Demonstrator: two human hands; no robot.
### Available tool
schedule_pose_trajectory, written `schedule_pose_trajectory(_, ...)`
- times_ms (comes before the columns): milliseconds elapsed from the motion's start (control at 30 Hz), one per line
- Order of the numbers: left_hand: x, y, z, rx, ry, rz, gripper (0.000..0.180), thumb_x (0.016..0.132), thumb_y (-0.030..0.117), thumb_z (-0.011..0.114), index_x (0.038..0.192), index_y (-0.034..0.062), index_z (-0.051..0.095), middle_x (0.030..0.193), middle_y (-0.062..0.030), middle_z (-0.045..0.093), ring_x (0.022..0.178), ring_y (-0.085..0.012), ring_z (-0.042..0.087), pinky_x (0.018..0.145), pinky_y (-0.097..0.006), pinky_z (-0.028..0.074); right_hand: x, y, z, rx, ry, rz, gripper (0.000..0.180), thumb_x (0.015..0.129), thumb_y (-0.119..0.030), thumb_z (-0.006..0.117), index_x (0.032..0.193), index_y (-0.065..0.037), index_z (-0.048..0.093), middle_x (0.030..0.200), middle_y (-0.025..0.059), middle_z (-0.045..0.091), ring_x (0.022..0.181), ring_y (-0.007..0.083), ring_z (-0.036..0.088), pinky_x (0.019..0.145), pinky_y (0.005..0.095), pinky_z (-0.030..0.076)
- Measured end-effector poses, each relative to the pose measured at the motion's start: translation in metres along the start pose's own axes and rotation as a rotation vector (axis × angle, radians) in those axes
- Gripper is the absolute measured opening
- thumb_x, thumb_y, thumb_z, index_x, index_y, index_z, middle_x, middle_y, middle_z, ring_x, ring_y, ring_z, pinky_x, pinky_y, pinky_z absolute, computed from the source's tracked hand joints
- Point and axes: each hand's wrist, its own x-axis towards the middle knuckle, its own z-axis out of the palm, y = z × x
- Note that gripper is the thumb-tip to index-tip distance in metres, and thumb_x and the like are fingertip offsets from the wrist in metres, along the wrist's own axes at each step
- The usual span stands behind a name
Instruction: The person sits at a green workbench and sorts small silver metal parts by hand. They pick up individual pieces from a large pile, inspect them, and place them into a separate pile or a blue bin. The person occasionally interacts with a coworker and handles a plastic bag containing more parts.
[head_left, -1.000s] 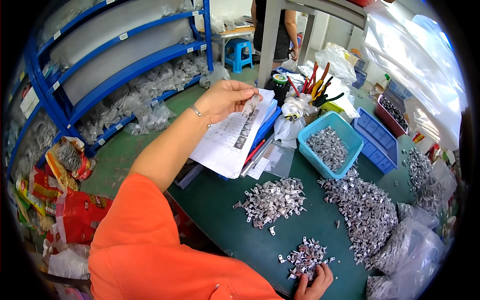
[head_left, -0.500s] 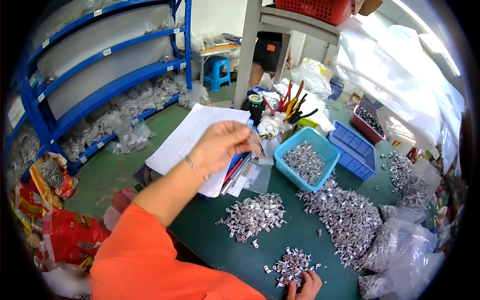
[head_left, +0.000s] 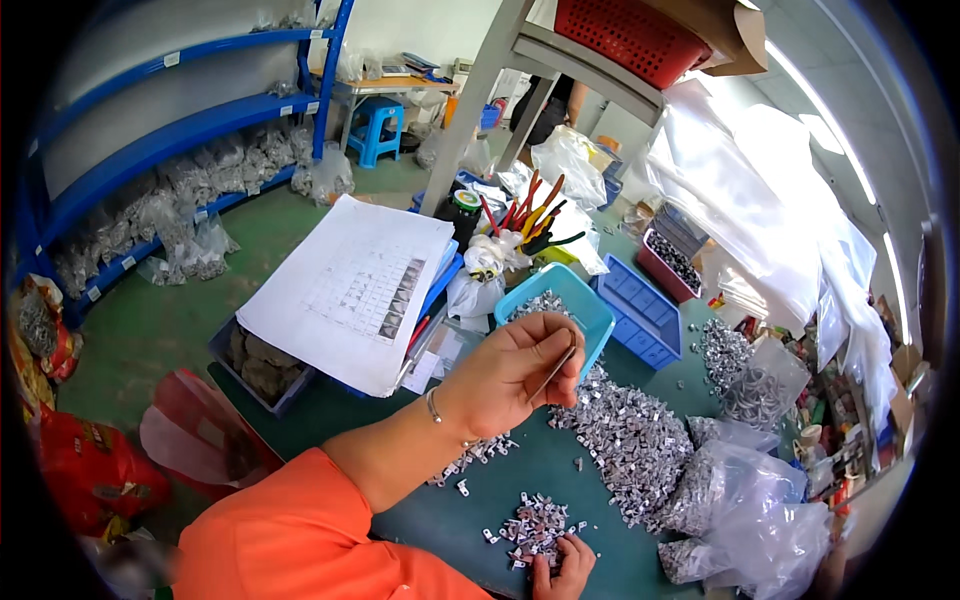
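My left hand [head_left: 515, 375] is raised over the table, thumb and fingers pinching a thin flat piece [head_left: 553, 374] seen nearly edge-on; its kind cannot be made out. Lower down, my right hand [head_left: 565, 571] rests at the near edge of a small pile of metal brackets [head_left: 535, 522]. Its thumb and fingers are bent and apart, touching the pile. Partly behind my left forearm lies another heap of brackets [head_left: 480, 455]. A far larger heap of small metal parts [head_left: 630, 450] spreads to the right. Behind my left hand, a turquoise basin [head_left: 597, 322] holds more parts.
Printed sheets [head_left: 340, 290] lie over a box at the table's left edge. Pliers [head_left: 530, 215] stand behind the basin, next to a blue basket [head_left: 640, 312]. Clear bags of parts [head_left: 750, 500] crowd the right. A grey shelf frame [head_left: 480, 100] rises at the back.
My left hand has moved right and down from beside the papers to in front of the basin, still pinching the thin piece. The view has turned right. My right hand stays at the small pile.
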Motion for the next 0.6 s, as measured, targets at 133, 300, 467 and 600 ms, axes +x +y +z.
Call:
schedule_pose_trajectory(133,0.001,0.004,-0.001,-0.037,-0.031,-0.047,0.015,0.096,0.016,0.045,0.103,0.0070,0.055,0.078,-0.0040,0.053,0.063,-0.0107,0.050,0.057,-0.027,0.045,-0.001,-0.001,0.002,-0.003,0.003,0.008,0.033,0.080,-0.016,0.064,0.108,0.000,0.057,0.115,0.0204,0.054,0.106,0.0369,0.049,0.094,0.0429,0.038)
schedule_pose_trajectory(300,0.002,0.011,-0.007,-0.100,-0.078,-0.080,0.016,0.097,0.015,0.044,0.105,0.0065,0.055,0.076,-0.0027,0.051,0.051,-0.0062,0.042,0.045,-0.020,0.034,-0.001,-0.002,0.002,-0.009,-0.011,0.020,0.034,0.080,-0.016,0.064,0.109,0.000,0.057,0.115,0.0201,0.054,0.107,0.0364,0.049,0.094,0.0423,0.038)
schedule_pose_trajectory(467,0.003,0.017,-0.007,-0.145,-0.049,-0.126,0.019,0.098,0.016,0.042,0.105,0.0043,0.054,0.071,-0.0013,0.049,0.047,-0.0057,0.039,0.039,-0.019,0.028,0.000,-0.002,0.003,-0.007,-0.014,0.037,0.034,0.079,-0.017,0.064,0.109,-0.001,0.058,0.116,0.0188,0.054,0.108,0.0352,0.048,0.095,0.0419,0.037)
schedule_pose_trajectory(600,0.004,0.017,-0.005,-0.150,0.028,-0.083,0.019,0.098,0.020,0.043,0.099,0.0050,0.055,0.070,-0.0015,0.049,0.047,-0.0065,0.040,0.039,-0.020,0.034,-0.001,-0.003,0.003,-0.003,0.003,0.038,0.034,0.079,-0.017,0.064,0.109,-0.002,0.059,0.116,0.0189,0.054,0.108,0.0352,0.049,0.095,0.0418,0.037)
